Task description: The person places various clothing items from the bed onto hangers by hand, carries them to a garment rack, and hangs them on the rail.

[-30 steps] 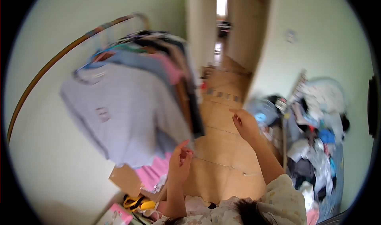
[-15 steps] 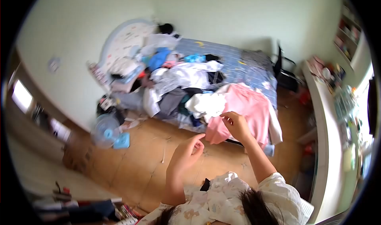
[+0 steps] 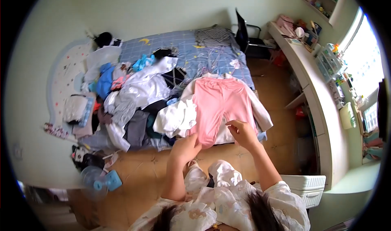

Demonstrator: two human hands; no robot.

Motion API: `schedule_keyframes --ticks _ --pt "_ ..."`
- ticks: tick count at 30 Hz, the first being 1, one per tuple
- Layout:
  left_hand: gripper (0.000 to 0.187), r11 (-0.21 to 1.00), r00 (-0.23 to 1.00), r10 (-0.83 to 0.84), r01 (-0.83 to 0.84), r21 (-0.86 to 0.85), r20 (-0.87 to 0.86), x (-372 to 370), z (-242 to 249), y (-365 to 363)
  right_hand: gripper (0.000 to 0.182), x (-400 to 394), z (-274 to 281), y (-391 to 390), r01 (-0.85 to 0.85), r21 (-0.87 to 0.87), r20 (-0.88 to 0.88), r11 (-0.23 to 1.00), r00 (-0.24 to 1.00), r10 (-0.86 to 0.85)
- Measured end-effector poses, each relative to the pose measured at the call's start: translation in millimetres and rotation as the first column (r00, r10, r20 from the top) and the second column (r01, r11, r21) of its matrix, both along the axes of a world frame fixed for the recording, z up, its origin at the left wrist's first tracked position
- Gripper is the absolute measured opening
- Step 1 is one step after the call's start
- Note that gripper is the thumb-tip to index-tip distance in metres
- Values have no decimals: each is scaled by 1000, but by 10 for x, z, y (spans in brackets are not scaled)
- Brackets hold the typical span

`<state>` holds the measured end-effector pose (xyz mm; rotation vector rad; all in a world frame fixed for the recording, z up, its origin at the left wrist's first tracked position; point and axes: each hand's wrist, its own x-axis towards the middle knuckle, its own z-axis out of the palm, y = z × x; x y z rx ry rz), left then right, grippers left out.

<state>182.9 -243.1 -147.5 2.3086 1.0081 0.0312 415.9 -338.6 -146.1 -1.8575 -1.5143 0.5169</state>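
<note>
Pink trousers (image 3: 209,104) lie spread over a white long-sleeved garment (image 3: 260,111) at the bed's near edge, waistband away from me and legs toward me. My left hand (image 3: 185,148) is at the hem of the left trouser leg, fingers closed against the cloth and partly hidden behind the hand. Over the lower part of the other leg is my right hand (image 3: 242,134), its fingers loosely bent and apart with no cloth visible between them. A crumpled white garment (image 3: 175,119) sits just left of the trousers.
A heap of mixed clothes (image 3: 138,88) covers the bed's left side. A black chair (image 3: 248,37) stands beyond the far right corner. A long white desk (image 3: 309,92) runs along the right, with a white case (image 3: 305,184) near me. A clear fan-like object (image 3: 93,182) is on the floor.
My view has swung right and I am closer to the bed. My left hand has come up to the trouser leg's hem. My right hand keeps its bent-finger pose over the trousers.
</note>
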Motion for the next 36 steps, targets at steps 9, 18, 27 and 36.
schedule_keyframes --ticks 9,18,27,36 --pt "37 977 983 -119 140 -159 137 1026 -307 832 19 1004 -342 552 183 -164 -36 969 981 -191" --pt "31 947 948 225 -158 -280 226 2424 -1081 1632 23 2881 -1646 2107 57 -398 -24 916 997 -72" --pt "26 821 901 434 -392 -416 8 3004 -1949 1841 66 4237 -3970 3869 158 -517 236 841 971 -38" --pt "32 775 854 504 -512 -370 -126 3193 -2279 1715 80 4418 -4451 4608 74 -685 206 725 974 95"
